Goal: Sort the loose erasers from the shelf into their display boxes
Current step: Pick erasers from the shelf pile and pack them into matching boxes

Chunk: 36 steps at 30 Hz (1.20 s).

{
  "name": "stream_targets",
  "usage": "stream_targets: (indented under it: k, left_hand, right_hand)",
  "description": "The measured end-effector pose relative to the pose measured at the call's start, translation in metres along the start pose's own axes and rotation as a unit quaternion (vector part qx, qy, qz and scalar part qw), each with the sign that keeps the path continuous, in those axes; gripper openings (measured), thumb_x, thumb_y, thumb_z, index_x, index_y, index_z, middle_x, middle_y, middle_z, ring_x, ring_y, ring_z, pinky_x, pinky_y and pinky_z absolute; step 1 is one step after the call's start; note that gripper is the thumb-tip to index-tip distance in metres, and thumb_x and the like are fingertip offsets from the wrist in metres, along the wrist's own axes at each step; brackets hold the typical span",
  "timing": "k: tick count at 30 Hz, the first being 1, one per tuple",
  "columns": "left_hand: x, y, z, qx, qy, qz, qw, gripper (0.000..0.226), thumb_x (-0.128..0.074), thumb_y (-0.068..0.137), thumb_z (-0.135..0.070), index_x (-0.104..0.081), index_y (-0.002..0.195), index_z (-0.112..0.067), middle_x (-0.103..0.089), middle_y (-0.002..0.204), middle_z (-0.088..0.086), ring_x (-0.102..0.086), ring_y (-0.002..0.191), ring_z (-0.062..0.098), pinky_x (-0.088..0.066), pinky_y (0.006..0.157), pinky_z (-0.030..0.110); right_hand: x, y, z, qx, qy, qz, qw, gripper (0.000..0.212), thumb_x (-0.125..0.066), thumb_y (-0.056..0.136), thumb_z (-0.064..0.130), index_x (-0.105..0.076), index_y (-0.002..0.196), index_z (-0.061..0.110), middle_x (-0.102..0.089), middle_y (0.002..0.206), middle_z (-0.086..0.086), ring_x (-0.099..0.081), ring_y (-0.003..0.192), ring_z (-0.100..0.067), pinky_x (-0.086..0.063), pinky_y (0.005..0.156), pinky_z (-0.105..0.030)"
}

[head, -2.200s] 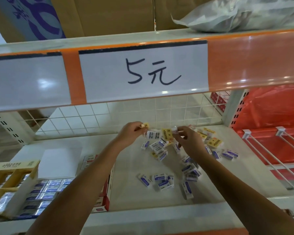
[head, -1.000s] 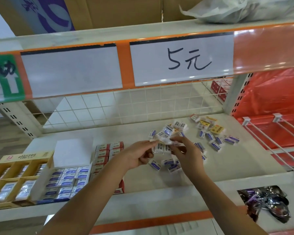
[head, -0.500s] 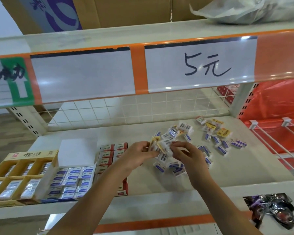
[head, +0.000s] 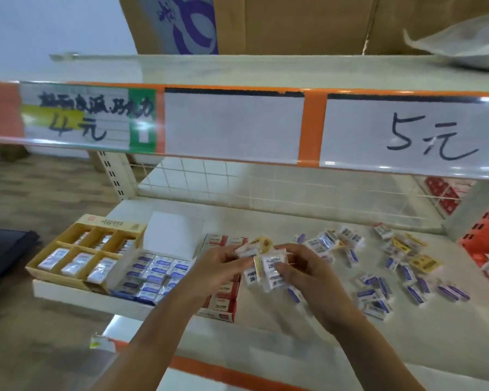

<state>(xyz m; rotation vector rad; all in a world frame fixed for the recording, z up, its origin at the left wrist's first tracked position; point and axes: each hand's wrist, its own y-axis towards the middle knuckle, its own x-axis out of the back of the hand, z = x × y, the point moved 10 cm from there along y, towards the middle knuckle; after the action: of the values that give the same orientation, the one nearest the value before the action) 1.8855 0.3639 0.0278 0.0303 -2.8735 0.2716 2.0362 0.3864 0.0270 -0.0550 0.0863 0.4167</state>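
Holding a small bunch of wrapped erasers (head: 266,263) between both hands, I see them raised just above the shelf (head: 280,331), in front of the red-and-white display box (head: 223,303). My left hand (head: 218,266) curls its fingers round the left side of the bunch, thumb on top, and my right hand (head: 308,273) pinches the right side, so both grips are closed on the same cluster; motion blur stops me counting the pieces, though 1 shows a "2B" mark and 1 has a yellow wrapper. To the right, the loose erasers (head: 387,275) lie scattered on the shelf, mostly white with blue sleeves, with a few yellow-labelled ones (head: 424,263) among them. Left of my hands sits the blue-and-white display box (head: 153,273), its white lid standing up, packed with rows of blue-sleeved erasers. Further left is the yellow display box (head: 76,255), divided into 6 compartments that hold clear-wrapped white erasers. Above, the shelf edge carries 3 price labels: a handwritten "5元" label (head: 429,139) on the right, a blank one in the middle, and a "4元" label (head: 76,125) on the left. A white wire grid (head: 266,187) backs the shelf, and cardboard cartons (head: 294,24) stand on the tier above.
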Motion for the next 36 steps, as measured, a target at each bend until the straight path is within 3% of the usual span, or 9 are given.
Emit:
stream_targets:
  k: [7,10,12,17,19,23,26,31,36]
  left_hand:
    - [0.064,-0.045,0.034,0.056,-0.026,-0.095,0.994,0.016,-0.065,0.086,-0.031,-0.073,0.091,-0.018,-0.074,0.081,-0.002,-0.071,0.079,0.013,-0.056,0.076,0.027]
    - [0.096,-0.066,0.041,0.068,-0.019,-0.143,0.987,0.021,-0.058,0.091,-0.026,-0.067,0.074,-0.018,-0.064,0.055,-0.017,-0.056,0.051,-0.008,-0.041,0.053,0.006]
    - [0.12,-0.08,0.047,0.076,0.01,-0.183,0.98,0.025,-0.056,0.093,-0.024,-0.061,0.069,-0.02,-0.054,0.046,-0.016,-0.045,0.039,-0.008,-0.032,0.044,0.005]
    - [0.165,-0.116,0.069,0.099,-0.037,-0.222,0.969,0.017,-0.059,0.091,-0.032,-0.068,0.089,-0.017,-0.065,0.066,-0.014,-0.051,0.048,-0.006,-0.036,0.049,0.007]
    - [0.182,-0.128,0.075,0.095,-0.05,-0.238,0.965,0.02,-0.061,0.088,-0.035,-0.069,0.096,-0.019,-0.071,0.08,-0.008,-0.054,0.056,-0.001,-0.038,0.054,0.011]
    - [0.218,-0.145,0.089,0.106,-0.038,-0.285,0.952,0.017,-0.06,0.089,-0.032,-0.069,0.1,-0.021,-0.069,0.078,-0.011,-0.052,0.049,-0.008,-0.036,0.047,0.006]
    - [0.24,-0.152,0.097,0.113,-0.037,-0.298,0.947,0.018,-0.059,0.09,-0.032,-0.068,0.101,-0.022,-0.067,0.073,-0.012,-0.048,0.044,-0.008,-0.034,0.044,0.007]
    - [0.281,-0.155,0.114,0.116,-0.017,-0.288,0.95,0.015,-0.057,0.092,-0.033,-0.069,0.098,-0.025,-0.063,0.07,-0.012,-0.043,0.049,-0.003,-0.033,0.048,0.01]
    - [0.32,-0.144,0.116,0.094,0.002,-0.283,0.954,0.015,-0.058,0.093,-0.027,-0.066,0.103,-0.02,-0.064,0.075,-0.011,-0.047,0.049,-0.009,-0.034,0.048,0.006]
  right_hand:
    - [-0.063,0.017,-0.011,-0.032,-0.01,0.066,0.997,0.013,-0.063,0.085,0.006,-0.064,0.097,0.007,-0.072,0.089,-0.006,-0.069,0.084,-0.019,-0.055,0.073,-0.027]
    - [-0.095,0.023,-0.012,-0.037,-0.006,0.091,0.995,0.011,-0.064,0.083,0.003,-0.065,0.093,0.008,-0.071,0.085,-0.007,-0.069,0.078,-0.016,-0.054,0.065,-0.023]
    - [-0.116,0.027,-0.014,-0.043,-0.01,0.103,0.994,0.01,-0.064,0.084,0.002,-0.064,0.09,0.01,-0.071,0.08,-0.003,-0.069,0.07,-0.012,-0.052,0.057,-0.019]
    - [-0.17,0.037,-0.017,-0.031,-0.077,0.149,0.985,0.009,-0.065,0.085,0.007,-0.062,0.092,0.012,-0.07,0.078,-0.003,-0.067,0.066,-0.009,-0.051,0.06,-0.028]
    - [-0.191,0.042,-0.017,-0.018,-0.103,0.165,0.981,0.007,-0.065,0.086,0.008,-0.062,0.091,0.011,-0.07,0.079,0.001,-0.067,0.066,-0.005,-0.049,0.053,-0.019]
    - [-0.221,0.054,-0.02,0.004,-0.154,0.168,0.974,0.009,-0.065,0.086,0.012,-0.059,0.094,0.012,-0.069,0.088,-0.002,-0.068,0.076,-0.011,-0.049,0.056,-0.019]
    - [-0.239,0.066,-0.021,0.014,-0.18,0.162,0.97,0.007,-0.063,0.088,0.014,-0.059,0.092,0.018,-0.068,0.088,-0.001,-0.066,0.075,-0.011,-0.052,0.06,-0.023]
    - [-0.274,0.088,-0.017,0.041,-0.213,0.151,0.965,0.01,-0.06,0.09,0.016,-0.061,0.099,0.019,-0.066,0.092,0.004,-0.065,0.074,-0.004,-0.05,0.055,-0.015]
    - [-0.305,0.111,-0.013,0.056,-0.228,0.14,0.962,0.014,-0.058,0.091,0.016,-0.059,0.104,0.021,-0.065,0.097,0.002,-0.068,0.075,-0.009,-0.055,0.057,-0.019]
